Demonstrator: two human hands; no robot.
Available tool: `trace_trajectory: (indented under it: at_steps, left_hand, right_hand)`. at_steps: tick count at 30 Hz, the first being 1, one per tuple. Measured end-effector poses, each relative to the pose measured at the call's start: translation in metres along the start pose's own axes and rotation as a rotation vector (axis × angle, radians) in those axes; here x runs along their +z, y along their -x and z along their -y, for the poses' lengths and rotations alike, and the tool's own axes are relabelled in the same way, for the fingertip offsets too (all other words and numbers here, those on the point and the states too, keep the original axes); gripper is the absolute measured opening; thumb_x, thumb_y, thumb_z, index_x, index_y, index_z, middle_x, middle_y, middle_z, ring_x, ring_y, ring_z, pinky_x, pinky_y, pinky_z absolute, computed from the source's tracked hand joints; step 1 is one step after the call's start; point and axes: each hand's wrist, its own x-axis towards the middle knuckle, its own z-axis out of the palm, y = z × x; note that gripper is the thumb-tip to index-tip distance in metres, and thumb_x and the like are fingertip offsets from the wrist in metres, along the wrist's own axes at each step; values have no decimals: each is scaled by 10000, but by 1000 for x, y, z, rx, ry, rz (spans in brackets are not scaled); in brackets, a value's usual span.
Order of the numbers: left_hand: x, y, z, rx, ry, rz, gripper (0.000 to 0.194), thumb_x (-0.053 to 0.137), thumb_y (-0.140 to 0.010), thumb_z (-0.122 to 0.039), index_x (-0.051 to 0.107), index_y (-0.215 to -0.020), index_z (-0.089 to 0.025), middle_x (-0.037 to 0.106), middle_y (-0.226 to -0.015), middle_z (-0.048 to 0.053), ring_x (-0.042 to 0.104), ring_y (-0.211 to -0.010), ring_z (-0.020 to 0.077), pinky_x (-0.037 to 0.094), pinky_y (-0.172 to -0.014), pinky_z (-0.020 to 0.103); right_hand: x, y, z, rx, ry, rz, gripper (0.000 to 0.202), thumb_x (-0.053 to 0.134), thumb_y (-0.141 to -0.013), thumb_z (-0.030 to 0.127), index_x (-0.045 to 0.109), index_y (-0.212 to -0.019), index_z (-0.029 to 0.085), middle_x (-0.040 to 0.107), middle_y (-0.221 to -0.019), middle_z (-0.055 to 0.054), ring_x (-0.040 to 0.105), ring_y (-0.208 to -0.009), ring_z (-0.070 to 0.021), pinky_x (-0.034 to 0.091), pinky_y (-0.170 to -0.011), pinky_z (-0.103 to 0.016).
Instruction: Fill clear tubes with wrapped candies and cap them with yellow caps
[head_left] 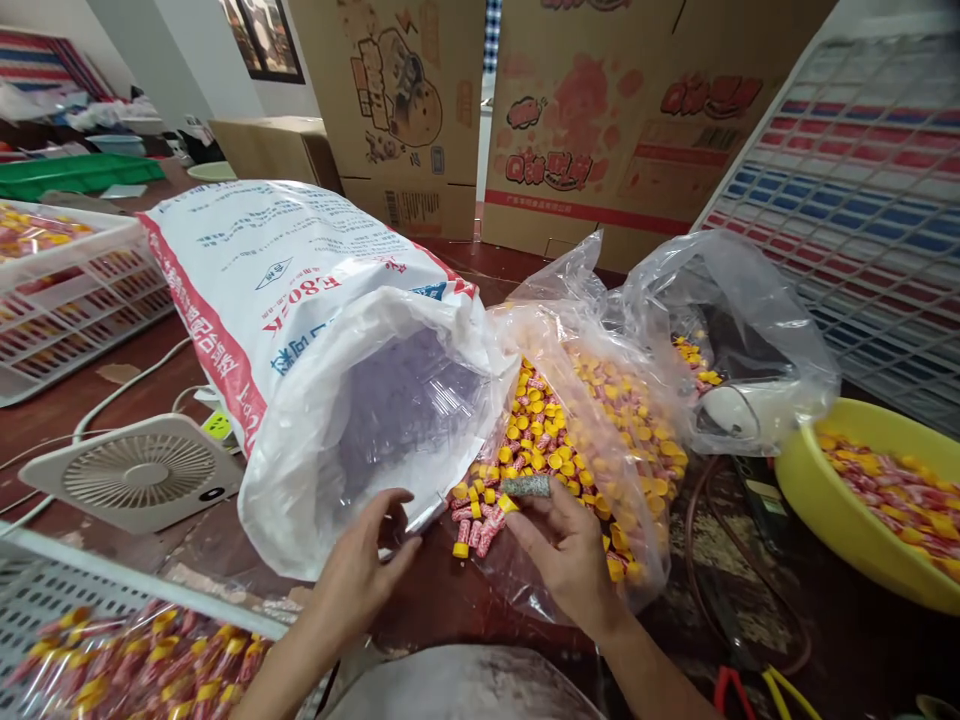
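Observation:
At the mouth of a large white sack (300,470) is my left hand (379,545), its fingers curled around the end of a thin clear wrapper or tube. My right hand (555,545) pinches a small piece with a yellow cap (508,503); a grey speckled cylinder (527,486) lies across its fingers. Just beyond that hand, many small red-and-white pieces with yellow caps (540,430) fill an open clear plastic bag (637,480). Several loose ones (472,525) lie on the dark red table (427,610) between my hands.
A white fan (161,470) and crates (82,340) stand left. A crate of wrapped pieces (150,660) is front left. To the right are a yellow basin (847,510), another clear bag (795,370) and pliers (742,650). Cardboard boxes (600,130) stand behind.

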Motion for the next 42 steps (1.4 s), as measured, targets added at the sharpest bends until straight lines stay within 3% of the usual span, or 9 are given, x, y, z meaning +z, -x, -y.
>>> trace_trajectory:
  at_steps: [5, 11, 19, 26, 29, 31, 33, 35, 42]
  left_hand:
    - [2, 17, -22, -45, 317, 177, 133, 643, -764, -254, 591, -868, -189, 599, -821, 11, 575, -782, 179, 453, -695, 269]
    - [17, 20, -22, -100, 774, 323, 279, 629, -606, -93, 455, -790, -211, 558, -844, -26, 527, -806, 152, 442, -702, 236]
    - [18, 22, -20, -121, 849, 425, 228, 640, -682, -112, 564, -884, -187, 565, -867, -10, 536, -845, 165, 461, -786, 275]
    - [17, 21, -21, -191, 1003, 508, 256, 756, -791, -288, 556, -920, -194, 555, -799, -23, 525, -761, 136, 443, -714, 253]
    - [15, 20, -20, -193, 990, 430, 255, 758, -818, -354, 603, -899, -169, 583, -825, -3, 526, -775, 129, 425, -715, 233]
    - [16, 19, -20, -213, 1003, 366, 266, 765, -816, -377, 634, -875, -153, 602, -823, 7, 533, -771, 125, 425, -713, 222]
    - [21, 19, -21, -264, 1093, 354, 281, 783, -800, -386, 648, -878, -151, 617, -817, 14, 551, -754, 129, 444, -702, 229]
    - [27, 17, -24, -316, 1231, 364, 278, 792, -793, -375, 651, -902, -162, 628, -825, 20, 580, -748, 138, 475, -711, 252]
    - [46, 6, -39, -400, 1331, 422, 294, 805, -763, -312, 651, -951, -146, 610, -822, 25, 603, -734, 136, 515, -704, 267]
  right_hand:
    - [28, -5, 19, 116, -275, 155, 253, 712, -881, 369, 658, -1054, 193, 752, -960, -49, 723, -911, -194, 580, -810, -283]
    - [39, 0, 3, 5, -76, 232, 177, 660, -925, 290, 653, -1083, 212, 713, -1040, -62, 699, -958, -195, 572, -844, -306]
    - [34, -4, 5, -349, 202, 271, 127, 637, -923, 144, 670, -1031, 202, 688, -985, -44, 657, -967, -167, 532, -873, -272]
    - [33, -7, 1, -380, 241, 257, 105, 607, -947, 157, 664, -1030, 187, 690, -986, -58, 656, -969, -172, 531, -867, -272]
    - [29, -6, 2, -366, 313, 328, 76, 598, -966, 227, 653, -1008, 194, 689, -993, -63, 656, -975, -181, 539, -872, -289]
    - [26, -4, 3, -392, 399, 407, 245, 684, -919, 363, 631, -1085, 191, 684, -1096, -90, 644, -1059, -217, 533, -945, -341]
    - [24, -1, 0, -461, 516, 442, 581, 788, -791, 522, 574, -1208, 178, 644, -1234, -136, 601, -1179, -281, 497, -1036, -426]
    - [26, 3, -7, -526, 622, 414, 767, 833, -705, 575, 517, -1271, 166, 612, -1291, -166, 565, -1238, -325, 473, -1069, -481]
    - [36, 9, -33, -562, 695, 165, 707, 898, -603, 493, 522, -1107, 171, 640, -1041, -128, 621, -1040, -342, 523, -966, -556]
